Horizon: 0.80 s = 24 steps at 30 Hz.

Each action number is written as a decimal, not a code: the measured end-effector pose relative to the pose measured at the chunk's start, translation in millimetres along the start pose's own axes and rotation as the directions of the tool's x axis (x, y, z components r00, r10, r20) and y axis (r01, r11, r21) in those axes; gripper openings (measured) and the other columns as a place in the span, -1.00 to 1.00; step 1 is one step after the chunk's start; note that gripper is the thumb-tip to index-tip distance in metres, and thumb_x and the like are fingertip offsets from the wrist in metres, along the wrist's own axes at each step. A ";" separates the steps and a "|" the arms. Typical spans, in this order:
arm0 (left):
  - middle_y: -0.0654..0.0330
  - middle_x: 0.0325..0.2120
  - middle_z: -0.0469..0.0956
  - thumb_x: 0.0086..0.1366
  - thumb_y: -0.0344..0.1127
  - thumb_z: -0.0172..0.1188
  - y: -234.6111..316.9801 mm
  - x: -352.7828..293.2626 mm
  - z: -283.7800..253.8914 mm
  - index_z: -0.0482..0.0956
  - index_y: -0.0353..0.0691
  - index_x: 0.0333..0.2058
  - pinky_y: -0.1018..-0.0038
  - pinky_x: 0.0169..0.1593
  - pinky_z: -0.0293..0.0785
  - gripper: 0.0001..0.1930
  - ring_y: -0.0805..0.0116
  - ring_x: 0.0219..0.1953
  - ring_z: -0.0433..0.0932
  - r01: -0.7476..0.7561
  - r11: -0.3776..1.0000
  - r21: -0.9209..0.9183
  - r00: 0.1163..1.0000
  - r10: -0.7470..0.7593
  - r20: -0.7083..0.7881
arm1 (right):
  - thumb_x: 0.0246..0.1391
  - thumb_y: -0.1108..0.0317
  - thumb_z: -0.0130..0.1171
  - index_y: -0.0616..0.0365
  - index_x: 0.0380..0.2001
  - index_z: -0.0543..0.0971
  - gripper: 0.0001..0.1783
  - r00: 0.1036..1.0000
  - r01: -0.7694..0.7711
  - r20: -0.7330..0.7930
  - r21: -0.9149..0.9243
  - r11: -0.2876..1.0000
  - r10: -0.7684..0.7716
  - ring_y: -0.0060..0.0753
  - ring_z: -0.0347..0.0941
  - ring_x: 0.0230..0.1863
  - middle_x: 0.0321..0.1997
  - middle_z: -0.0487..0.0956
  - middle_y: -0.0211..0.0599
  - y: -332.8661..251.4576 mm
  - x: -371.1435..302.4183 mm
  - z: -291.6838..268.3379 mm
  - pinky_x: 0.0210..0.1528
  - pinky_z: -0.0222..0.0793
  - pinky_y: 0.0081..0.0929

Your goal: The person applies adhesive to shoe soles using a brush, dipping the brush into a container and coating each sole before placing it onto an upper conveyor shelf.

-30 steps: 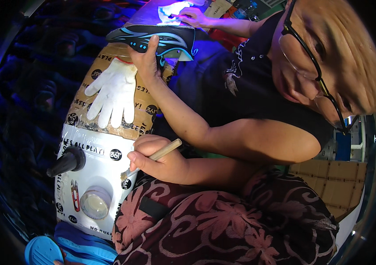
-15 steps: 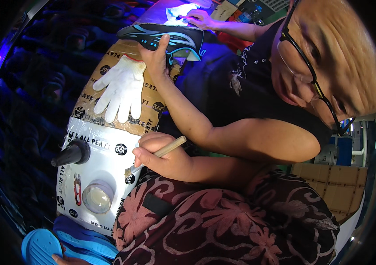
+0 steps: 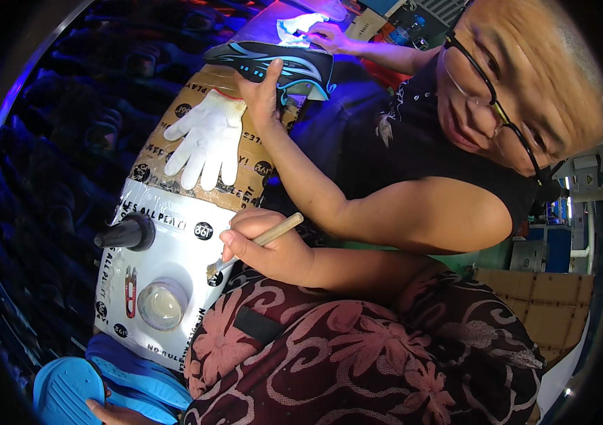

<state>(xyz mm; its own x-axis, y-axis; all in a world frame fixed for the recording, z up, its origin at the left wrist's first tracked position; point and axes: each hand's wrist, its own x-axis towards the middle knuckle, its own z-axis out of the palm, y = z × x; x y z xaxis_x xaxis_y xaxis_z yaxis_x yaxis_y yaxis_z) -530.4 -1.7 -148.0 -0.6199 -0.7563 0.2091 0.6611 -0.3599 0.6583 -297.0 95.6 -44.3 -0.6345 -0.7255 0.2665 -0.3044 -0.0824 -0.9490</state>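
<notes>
My right hand (image 3: 262,244) grips a wooden-handled brush (image 3: 279,229) between thumb and fingers. Its bristles point down toward the right edge of a white-covered package (image 3: 202,205); I cannot tell whether they touch it. At the lower left, my left hand (image 3: 114,413), partly cut off by the frame edge, holds a ridged blue shoe sole (image 3: 68,389). More blue soles (image 3: 131,375) lie beside it, against the package. On the white cover stand a clear round cup (image 3: 162,306) with pale contents and a black cone-tipped bottle (image 3: 131,232). Red thread snips (image 3: 131,292) lie next to the cup.
A white glove (image 3: 206,142) lies flat on brown printed wrapping (image 3: 167,152) farther up. Beyond, a co-worker in a black top (image 3: 386,156) holds a black-and-blue shoe upper (image 3: 273,65) and touches a brightly lit white cloth-like thing (image 3: 298,28). Cardboard (image 3: 535,304) stands at the right.
The view has shifted slightly, so the package appears a little to the right. Slightly more of my left hand shows at the sole. The brush is still in my right hand near the package edge.
</notes>
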 end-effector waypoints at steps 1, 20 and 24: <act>-0.01 0.09 0.35 0.21 -0.17 0.16 0.0 2.5 -2.5 0.18 -0.33 0.20 0.26 0.14 0.34 -0.35 0.12 0.14 0.34 -0.036 0.998 0.048 0.999 0.034 0.033 | 0.14 0.36 0.09 0.16 -0.72 0.52 -0.66 1.000 -0.016 0.006 0.004 1.000 0.016 -0.36 0.42 -0.59 -0.70 0.48 -0.35 0.5 -0.9 1.5 -0.45 0.30 -0.42; -0.08 -0.07 0.47 0.29 -0.22 0.15 503.2 -268.2 -200.5 0.30 -0.53 0.04 0.47 -0.18 0.50 -0.50 0.24 -0.19 0.52 0.198 0.214 0.957 0.657 0.695 -0.291 | 0.19 0.37 0.02 0.23 -0.64 0.57 -0.66 0.994 -0.081 0.078 -0.006 0.997 0.081 -0.42 0.42 -0.50 -0.63 0.52 -0.32 -9.2 -2.7 -15.3 -0.38 0.33 -0.47; -0.07 -0.08 0.46 0.29 -0.22 0.15 503.2 -271.8 -199.1 0.29 -0.51 0.05 0.47 -0.21 0.49 -0.50 0.26 -0.21 0.51 0.202 0.216 0.955 0.709 0.641 -0.295 | 0.19 0.37 0.02 0.23 -0.64 0.57 -0.66 0.995 -0.078 0.064 -0.001 0.997 0.078 -0.43 0.41 -0.50 -0.63 0.51 -0.33 -12.6 -4.4 -19.5 -0.38 0.33 -0.48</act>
<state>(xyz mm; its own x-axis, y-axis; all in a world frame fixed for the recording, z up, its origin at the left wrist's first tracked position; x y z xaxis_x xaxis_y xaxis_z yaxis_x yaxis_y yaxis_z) 54.9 -86.0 -17.5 0.1092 -0.9277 0.3570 -0.3866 0.2913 0.8751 -304.2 113.2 -30.2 -0.6091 -0.7723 0.1806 -0.2546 -0.0253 -0.9667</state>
